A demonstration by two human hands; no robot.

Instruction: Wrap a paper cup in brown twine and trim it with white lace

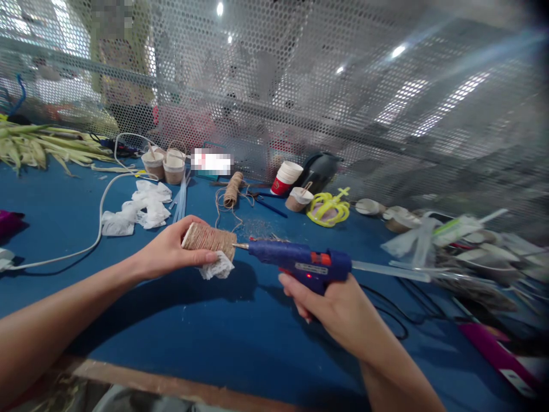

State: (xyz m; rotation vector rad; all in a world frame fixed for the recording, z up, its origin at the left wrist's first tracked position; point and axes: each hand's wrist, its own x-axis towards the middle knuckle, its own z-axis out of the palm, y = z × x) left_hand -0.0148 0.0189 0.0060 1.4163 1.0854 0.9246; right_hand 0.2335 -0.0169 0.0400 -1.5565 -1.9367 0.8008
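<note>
My left hand [175,249] is closed round a paper cup wrapped in brown twine [210,237], which lies on its side in the air above the blue table. A crumpled white tissue [218,266] is under my left thumb, against the cup. My right hand [326,300] grips a blue glue gun [283,256] with a red light lit. Its metal nozzle meets or nearly meets the cup's right end. A clear glue stick [390,270] sticks out of the gun's back. Beyond the cup a twine roll [233,190] rests on the table with loose strands around it.
Crumpled tissues [150,206] and a white cable [103,200] lie at left, near twine-wrapped cups [174,167]. Behind are stacked paper cups [286,177] and a yellow crown-shaped piece [329,209]. Clutter and a black cord [398,329] are at right. A metal mesh [257,86] stands behind.
</note>
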